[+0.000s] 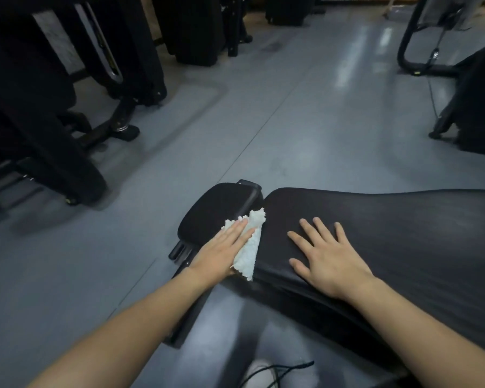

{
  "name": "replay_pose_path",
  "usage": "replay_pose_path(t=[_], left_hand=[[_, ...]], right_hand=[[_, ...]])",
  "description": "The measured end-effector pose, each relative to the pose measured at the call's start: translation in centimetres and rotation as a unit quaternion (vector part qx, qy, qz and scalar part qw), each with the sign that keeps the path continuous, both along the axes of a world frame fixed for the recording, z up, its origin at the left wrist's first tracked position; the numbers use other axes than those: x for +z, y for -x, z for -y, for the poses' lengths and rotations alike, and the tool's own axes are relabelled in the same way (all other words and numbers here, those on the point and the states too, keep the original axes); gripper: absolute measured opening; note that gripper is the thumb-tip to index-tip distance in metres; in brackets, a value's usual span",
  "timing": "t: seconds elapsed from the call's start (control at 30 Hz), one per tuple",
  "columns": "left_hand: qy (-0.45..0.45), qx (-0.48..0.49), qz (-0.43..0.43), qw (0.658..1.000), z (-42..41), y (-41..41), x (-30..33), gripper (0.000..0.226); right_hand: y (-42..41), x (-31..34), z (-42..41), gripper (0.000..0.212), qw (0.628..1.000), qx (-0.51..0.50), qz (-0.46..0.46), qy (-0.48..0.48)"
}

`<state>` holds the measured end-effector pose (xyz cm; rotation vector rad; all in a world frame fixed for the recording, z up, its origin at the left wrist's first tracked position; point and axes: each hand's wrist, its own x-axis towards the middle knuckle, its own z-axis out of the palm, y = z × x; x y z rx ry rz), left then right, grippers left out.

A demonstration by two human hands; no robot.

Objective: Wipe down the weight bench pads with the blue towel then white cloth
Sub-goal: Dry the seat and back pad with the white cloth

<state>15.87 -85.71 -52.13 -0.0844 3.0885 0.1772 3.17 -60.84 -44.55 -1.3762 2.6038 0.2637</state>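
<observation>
Pressing the cloth [249,245] flat is the way to do this step well: keep the palm down, push in long overlapping passes, and refold when a face looks soiled. Nearest, the left grip [221,250] lies with fingers spread wide and flat over the cloth, pinning it rather than clutching it. The cloth pokes out just right of and beyond that grip, lying across the gap between the small pad [216,208] and the long pad [403,233]. The right grip [325,256] is empty, splayed flat on the long pad, bracing. Beyond both, the small pad's far half appears yet to be wiped. No blue towel shows.
</observation>
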Motion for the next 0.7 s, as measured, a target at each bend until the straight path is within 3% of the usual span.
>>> replay_pose_path(t=[0.2,0.37,0.5,0.7], left_hand=[[0.022,0.044,-0.043,0.998,3.6,-1.3,0.7,0.095],[0.067,0.061,0.032,0.995,5.6,-2.2,2.0,0.095],[-0.005,0.099,0.104,0.990,5.6,-2.5,0.6,0.106],[-0.066,0.163,0.083,0.981,4.8,0.1,-0.9,0.127]], right_hand=[[0.2,-0.2,-0.1,0.085,1.000,-0.005,-0.015,-0.012],[0.1,-0.1,0.2,0.091,1.000,-0.006,-0.018,-0.023],[-0.2,-0.4,1.5,0.094,1.000,-0.007,0.001,-0.021],[-0.7,-1.2,2.6,0.092,1.000,0.003,-0.008,-0.020]])
